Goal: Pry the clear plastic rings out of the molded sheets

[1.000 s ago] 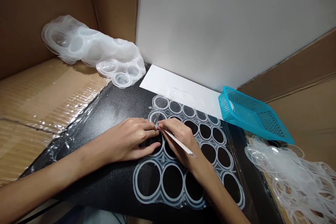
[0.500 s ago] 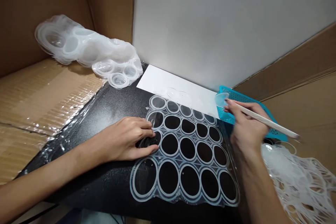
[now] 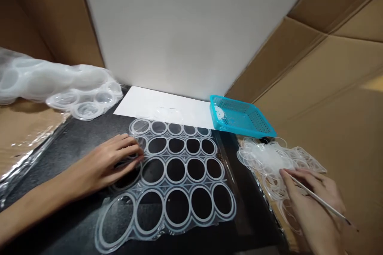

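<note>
A clear plastic sheet (image 3: 176, 185) marked with rows of white-rimmed ovals lies on the black work surface. Along its left side, my left hand (image 3: 118, 161) presses down, curled, with thumb and fingertips drawn close at the sheet's edge. My right hand (image 3: 317, 197) grips a thin white stick-like tool (image 3: 317, 198) with a dark pointed end aimed to the lower right. The fingertips of that hand are over a heap of clear ring-shaped plastic scraps (image 3: 269, 155); whether they pinch any of it I cannot tell.
A blue plastic basket (image 3: 245, 129) stands behind the scraps, with a whitish round piece (image 3: 220, 112) inside. A white strip (image 3: 179, 105) bearing faint clear rounds lies behind the sheet. Stacked clear sheets (image 3: 68, 83) sit at left. Cardboard walls (image 3: 317, 75) and a white panel (image 3: 185, 36) enclose the area.
My right hand has moved from the basket, where it held a clear round piece, down to the scraps; that piece is no longer in the fingers. The view has swung right. My left hand stays on the sheet.
</note>
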The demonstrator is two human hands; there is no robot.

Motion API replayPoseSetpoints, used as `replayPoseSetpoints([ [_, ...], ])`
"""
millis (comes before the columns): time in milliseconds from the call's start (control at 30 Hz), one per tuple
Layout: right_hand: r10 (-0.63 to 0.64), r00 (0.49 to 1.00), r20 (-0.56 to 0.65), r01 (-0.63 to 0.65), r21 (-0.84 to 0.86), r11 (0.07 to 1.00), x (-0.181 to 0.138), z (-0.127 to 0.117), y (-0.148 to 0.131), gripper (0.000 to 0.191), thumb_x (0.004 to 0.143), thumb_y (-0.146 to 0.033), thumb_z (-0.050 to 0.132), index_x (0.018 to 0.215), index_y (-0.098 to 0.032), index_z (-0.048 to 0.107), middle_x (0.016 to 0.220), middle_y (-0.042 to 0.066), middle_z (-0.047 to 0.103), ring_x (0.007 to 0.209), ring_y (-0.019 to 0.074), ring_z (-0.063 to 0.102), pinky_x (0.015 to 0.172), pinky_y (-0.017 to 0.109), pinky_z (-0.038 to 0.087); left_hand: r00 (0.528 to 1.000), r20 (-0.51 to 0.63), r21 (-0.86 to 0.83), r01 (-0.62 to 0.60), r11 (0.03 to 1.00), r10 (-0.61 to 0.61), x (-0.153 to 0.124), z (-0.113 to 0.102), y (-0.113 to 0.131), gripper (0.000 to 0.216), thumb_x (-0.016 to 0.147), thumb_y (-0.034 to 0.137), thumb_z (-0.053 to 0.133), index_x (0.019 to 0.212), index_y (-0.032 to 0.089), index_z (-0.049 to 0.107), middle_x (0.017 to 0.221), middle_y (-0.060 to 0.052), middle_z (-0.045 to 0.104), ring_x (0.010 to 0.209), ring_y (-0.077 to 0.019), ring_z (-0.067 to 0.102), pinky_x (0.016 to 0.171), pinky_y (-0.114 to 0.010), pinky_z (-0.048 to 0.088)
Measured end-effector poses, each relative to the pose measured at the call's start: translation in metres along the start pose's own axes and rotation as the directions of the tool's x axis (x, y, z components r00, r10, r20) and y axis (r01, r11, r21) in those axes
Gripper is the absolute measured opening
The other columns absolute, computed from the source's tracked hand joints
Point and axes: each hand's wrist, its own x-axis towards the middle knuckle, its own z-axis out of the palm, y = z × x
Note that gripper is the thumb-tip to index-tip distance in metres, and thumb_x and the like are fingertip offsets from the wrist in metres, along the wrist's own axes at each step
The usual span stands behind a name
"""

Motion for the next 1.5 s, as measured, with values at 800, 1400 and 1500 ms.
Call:
replayPoseSetpoints([
  [800, -0.374, 0.795, 0.477, -0.055, 0.671, 0.740, 0.035, 0.119, -0.070, 0.008, 0.095, -0.030, 0.073, 0.091, -0.023, 0.075, 0.094, 0.003, 0.075, 0.084, 0.0195, 0.071, 0.077, 0.031, 0.055, 0.997, 0.050, 0.253, -0.076, 0.964, 0.066, 0.119, 0.134, 0.100, 0.043, 0.110, 0.031, 0.043, 0.143, 0.009, 0.057, 0.143, -0.017, 0.065, 0.131, -0.0336, 0.062, 0.109, -0.053, 0.052],
  [1400, -0.379, 0.878, 0.293, 0.127, 0.620, 0.774, 0.041, 0.120, -0.057, 0.010, 0.096, -0.028, 0.066, 0.090, -0.022, 0.072, 0.092, 0.005, 0.074, 0.079, 0.0198, 0.068, 0.074, 0.031, 0.054, 0.993, 0.032, 0.289, 0.095, 0.953, -0.109, 0.140, 0.118, 0.079, 0.030, 0.108, 0.041, 0.044, 0.093, 0.019, 0.058, 0.099, -0.012, 0.068, 0.100, -0.0322, 0.063, 0.098, -0.054, 0.049],
  [1500, -0.393, 0.869, 0.300, 0.142, 0.611, 0.779, 0.041, 0.121, -0.057, 0.011, 0.096, -0.029, 0.066, 0.090, -0.022, 0.072, 0.092, 0.005, 0.074, 0.079, 0.0202, 0.068, 0.074, 0.032, 0.054, 0.992, 0.039, 0.246, 0.111, 0.963, -0.124, 0.142, 0.113, 0.080, 0.026, 0.109, 0.039, 0.043, 0.101, 0.019, 0.056, 0.082, -0.004, 0.068, 0.077, -0.0245, 0.065, 0.088, -0.045, 0.052],
])
